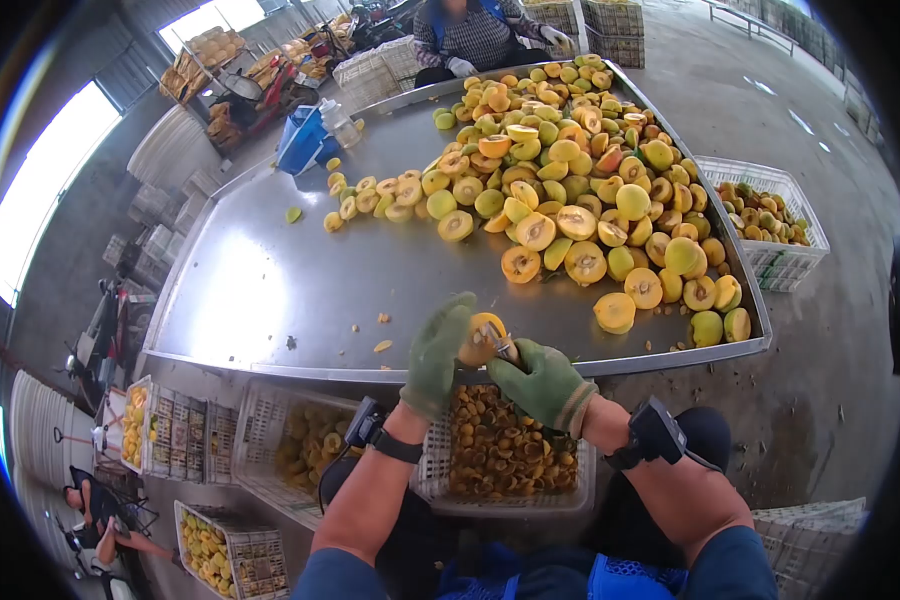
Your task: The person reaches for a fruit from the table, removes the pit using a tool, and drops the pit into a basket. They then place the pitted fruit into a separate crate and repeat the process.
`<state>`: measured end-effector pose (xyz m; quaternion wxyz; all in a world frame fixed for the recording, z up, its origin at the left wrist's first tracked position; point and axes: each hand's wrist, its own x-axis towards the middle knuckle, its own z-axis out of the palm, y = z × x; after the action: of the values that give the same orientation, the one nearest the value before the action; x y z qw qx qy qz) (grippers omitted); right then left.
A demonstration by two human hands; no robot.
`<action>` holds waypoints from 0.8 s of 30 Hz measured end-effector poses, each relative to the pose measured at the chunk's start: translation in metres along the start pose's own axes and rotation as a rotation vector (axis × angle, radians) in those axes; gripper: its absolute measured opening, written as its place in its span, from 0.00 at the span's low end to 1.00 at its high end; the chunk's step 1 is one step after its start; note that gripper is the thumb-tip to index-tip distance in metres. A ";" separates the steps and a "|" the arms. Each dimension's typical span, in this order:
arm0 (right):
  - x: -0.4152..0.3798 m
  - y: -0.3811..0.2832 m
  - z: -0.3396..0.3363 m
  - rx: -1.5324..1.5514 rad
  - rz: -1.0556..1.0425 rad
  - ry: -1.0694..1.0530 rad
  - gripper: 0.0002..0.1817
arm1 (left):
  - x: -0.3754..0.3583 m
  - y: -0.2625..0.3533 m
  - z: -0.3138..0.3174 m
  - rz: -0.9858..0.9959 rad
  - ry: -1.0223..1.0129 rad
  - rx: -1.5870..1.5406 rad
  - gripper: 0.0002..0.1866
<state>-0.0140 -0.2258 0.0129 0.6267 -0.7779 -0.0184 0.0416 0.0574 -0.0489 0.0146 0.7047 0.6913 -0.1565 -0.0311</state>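
Observation:
My left hand (438,352), in a green glove, holds a halved yellow fruit (478,340) above the near edge of the metal table (360,290). In my right hand (540,382), also gloved in green, is a small metal tool (503,347), its tip against the cut side of the fruit. Directly below both hands sits a white crate (432,470) holding many small brown-orange pieces. A large heap of halved fruit (570,190) spreads over the table's far and right parts.
A blue container (304,140) and a clear bottle (338,125) stand at the table's far left. Crates of fruit stand right (770,255) and lower left (290,440). Across the table sits a person (480,40) in white gloves; another person (95,510) sits at far left.

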 end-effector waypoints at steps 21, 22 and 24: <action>-0.015 -0.012 0.023 -0.806 -0.141 0.062 0.15 | -0.021 -0.002 -0.005 -0.108 -0.155 0.209 0.13; -0.013 -0.012 0.021 -0.818 -0.120 0.033 0.15 | -0.022 0.000 -0.004 -0.113 -0.151 0.232 0.13; -0.012 -0.009 0.018 -0.814 -0.094 -0.008 0.14 | -0.023 0.000 0.000 -0.137 -0.113 0.174 0.14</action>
<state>-0.0278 -0.2071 0.0184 0.2688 -0.9605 -0.0714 0.0052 0.0352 -0.0428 0.0105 0.6285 0.7560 -0.1503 -0.1044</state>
